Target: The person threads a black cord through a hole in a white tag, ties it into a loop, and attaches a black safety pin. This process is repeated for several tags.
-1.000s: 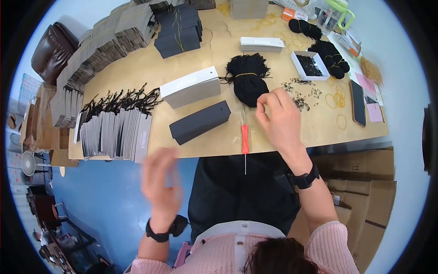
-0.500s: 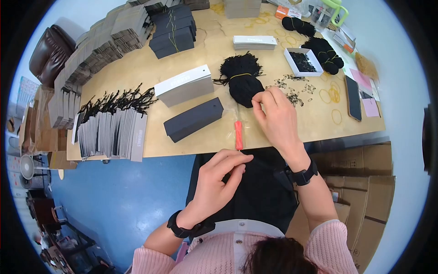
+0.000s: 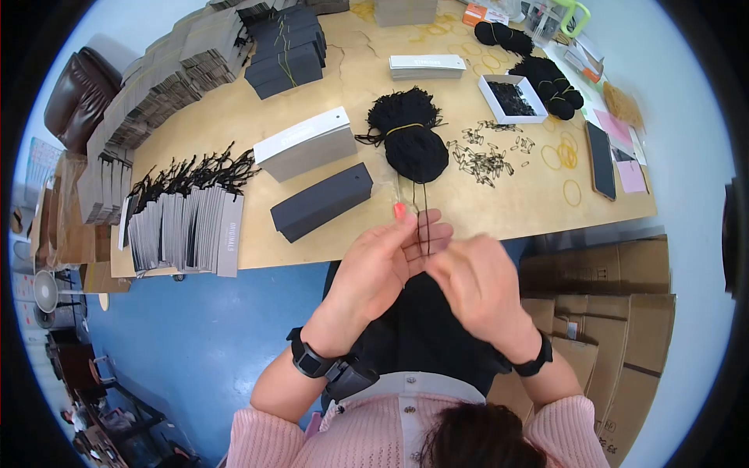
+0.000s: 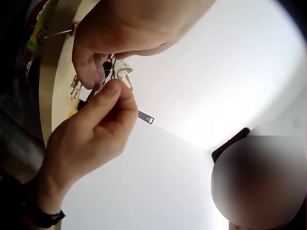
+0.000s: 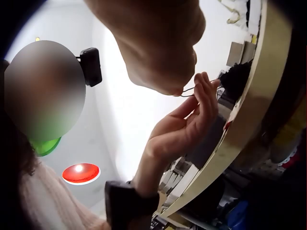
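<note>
In the head view my left hand (image 3: 374, 269) is palm-up in front of the table edge, fingers extended, with a doubled black cord (image 3: 422, 226) lying across them. My right hand (image 3: 480, 288) pinches the cord's near end between thumb and forefinger; the right wrist view shows a small loop at those fingertips. From there the cord runs back to a black bundle of cords (image 3: 417, 152) tied with a yellow band. A red-handled tool (image 3: 399, 210) lies mostly hidden behind my left hand, its thin metal shaft (image 4: 57, 33) showing in the left wrist view.
Small clasps (image 3: 482, 160) are scattered right of the bundle, below a white box (image 3: 538, 117) of dark pieces. Grey tag stacks (image 3: 308, 152) and a dark stack (image 3: 321, 203) stand left. Corded tags (image 3: 183, 230) fill the left corner. A phone (image 3: 599, 160) lies right.
My left hand has swung in from the left and now supports the cord. My right hand has drawn the doubled cord out of the bundle toward the body.
</note>
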Demonstrator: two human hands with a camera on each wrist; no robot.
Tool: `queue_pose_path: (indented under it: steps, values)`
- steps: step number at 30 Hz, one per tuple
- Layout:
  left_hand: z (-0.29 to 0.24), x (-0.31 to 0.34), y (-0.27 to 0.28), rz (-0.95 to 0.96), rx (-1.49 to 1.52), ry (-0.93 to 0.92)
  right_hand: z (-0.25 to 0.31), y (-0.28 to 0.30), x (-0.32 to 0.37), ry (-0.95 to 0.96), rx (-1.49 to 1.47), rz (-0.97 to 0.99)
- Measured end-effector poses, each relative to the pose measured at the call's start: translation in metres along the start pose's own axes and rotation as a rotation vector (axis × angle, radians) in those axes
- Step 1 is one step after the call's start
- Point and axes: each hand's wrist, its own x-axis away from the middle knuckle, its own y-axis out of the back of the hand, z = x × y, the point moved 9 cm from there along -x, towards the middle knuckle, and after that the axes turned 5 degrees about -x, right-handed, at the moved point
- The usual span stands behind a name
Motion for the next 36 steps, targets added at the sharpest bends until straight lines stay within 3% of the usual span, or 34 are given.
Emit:
queue_pose_path:
  steps: [5,9,17,20,22,23,25,28,36]
  values:
    - [0.004,0.0,0.012,-0.072,-0.013,0.064,0.028,-0.015,0.036,-0.038,-0.191,0.191]
    - [0.001,0.008,0.008,-0.119,0.035,0.032,0.029,-0.034,0.059,-0.25,-0.463,0.21]
    - [0.005,0.019,0.016,-0.17,0.024,-0.02,0.037,-0.032,0.057,-0.152,-0.449,0.232]
    - [0.005,0.02,0.018,-0.199,0.057,-0.05,0.031,-0.038,0.058,-0.312,-0.561,0.289]
    - [0.004,0.02,0.022,-0.221,0.068,-0.069,0.014,-0.054,0.083,-0.959,-0.997,0.338]
    - [0.003,0.019,0.025,-0.202,0.072,-0.088,0.013,-0.056,0.085,-0.96,-0.997,0.338]
    - [0.001,0.018,0.024,-0.182,0.077,-0.107,0.02,-0.075,0.104,-1.188,-1.423,0.373]
    - [-0.003,0.02,0.024,-0.213,0.055,-0.135,0.025,-0.083,0.114,-1.36,-1.584,0.453]
    - [-0.004,0.023,0.022,-0.218,0.036,-0.181,0.021,-0.087,0.115,-1.339,-1.592,0.531]
